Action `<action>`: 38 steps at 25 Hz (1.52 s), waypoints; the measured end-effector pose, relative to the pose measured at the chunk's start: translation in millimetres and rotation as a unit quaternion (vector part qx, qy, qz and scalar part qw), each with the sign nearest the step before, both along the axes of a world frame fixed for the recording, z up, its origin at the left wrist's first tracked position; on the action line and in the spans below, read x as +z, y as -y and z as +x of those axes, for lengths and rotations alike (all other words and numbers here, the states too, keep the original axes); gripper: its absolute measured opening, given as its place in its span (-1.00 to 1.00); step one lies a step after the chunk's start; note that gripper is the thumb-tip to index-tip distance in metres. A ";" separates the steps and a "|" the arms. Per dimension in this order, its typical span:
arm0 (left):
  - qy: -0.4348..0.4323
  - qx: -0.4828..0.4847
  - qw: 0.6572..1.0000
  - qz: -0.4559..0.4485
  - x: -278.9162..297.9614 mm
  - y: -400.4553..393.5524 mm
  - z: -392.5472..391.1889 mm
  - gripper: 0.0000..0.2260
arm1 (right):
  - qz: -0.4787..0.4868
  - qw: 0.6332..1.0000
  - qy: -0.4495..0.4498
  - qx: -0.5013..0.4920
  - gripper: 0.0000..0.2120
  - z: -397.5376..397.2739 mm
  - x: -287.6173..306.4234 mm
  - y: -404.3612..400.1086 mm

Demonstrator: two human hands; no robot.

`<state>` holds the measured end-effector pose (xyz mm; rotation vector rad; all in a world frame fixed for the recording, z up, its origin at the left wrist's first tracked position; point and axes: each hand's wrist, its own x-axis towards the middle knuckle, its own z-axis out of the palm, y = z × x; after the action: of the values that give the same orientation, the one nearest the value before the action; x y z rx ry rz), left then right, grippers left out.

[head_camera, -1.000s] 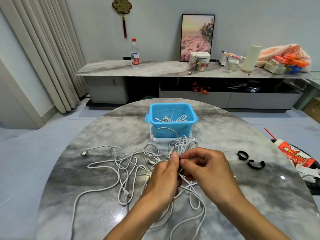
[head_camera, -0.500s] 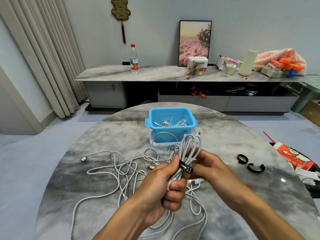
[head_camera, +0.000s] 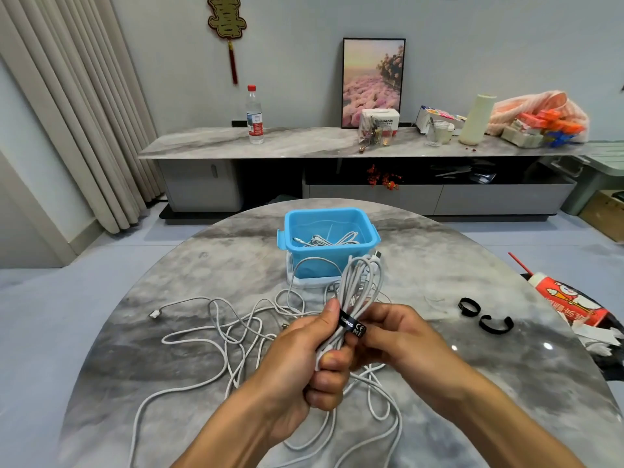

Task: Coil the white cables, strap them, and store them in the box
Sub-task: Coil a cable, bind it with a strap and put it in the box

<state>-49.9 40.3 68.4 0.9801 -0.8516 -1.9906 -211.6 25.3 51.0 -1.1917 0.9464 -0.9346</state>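
Both hands, the left hand (head_camera: 314, 359) and the right hand (head_camera: 395, 336), grip one coiled cable (head_camera: 359, 285) already wrapped by a black strap (head_camera: 351, 324), some cable lies in the blue box (head_camera: 297, 251), and loose cables (head_camera: 219, 329) and two spare straps (head_camera: 486, 315) wait on the table (head_camera: 472, 265).

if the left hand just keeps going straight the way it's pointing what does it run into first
Probably the blue box. The left hand holds the strapped cable bundle aimed up and away toward it, and only loose cable lies between. Depth is hard to judge.

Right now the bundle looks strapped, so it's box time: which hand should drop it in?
Probably left. The left hand grips the coil fully; the right hand only pinches the strap. The box sits straight ahead.
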 end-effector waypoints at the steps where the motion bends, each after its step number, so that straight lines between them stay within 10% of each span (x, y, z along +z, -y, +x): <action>1: 0.013 0.008 1.000 -0.005 -1.4 0.4 -0.8 -0.60 | -0.003 1.000 -0.010 -0.017 -0.83 0.1 0.7 -0.2; 11: 0.321 0.145 0.903 -0.245 -32.1 7.4 -10.3 -0.63 | -0.053 0.987 -0.072 -0.130 -0.84 10.5 -4.2 -4.7; 19: 0.260 0.109 0.941 -0.187 -27.4 7.9 -10.1 -0.67 | -0.030 0.988 -0.068 -0.136 -0.93 8.0 6.1 -7.2; 26: 0.360 0.201 0.847 -0.335 -28.4 11.0 -10.6 -0.66 | 0.047 0.991 0.024 -0.124 -0.87 11.5 14.7 -11.1; 31: 0.404 0.208 0.818 -0.351 -35.7 9.9 -15.7 -0.71 | -0.023 0.976 -0.104 -0.190 -0.94 18.7 10.4 -14.9; 38: 0.351 0.176 0.860 -0.325 -38.3 11.1 -14.2 -0.69 | -0.014 0.980 -0.097 -0.171 -0.87 19.4 9.4 -13.7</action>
<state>-64.1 29.3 30.1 1.3237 -1.4780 -0.8851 -192.1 39.1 60.5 -1.1801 1.3291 -1.1192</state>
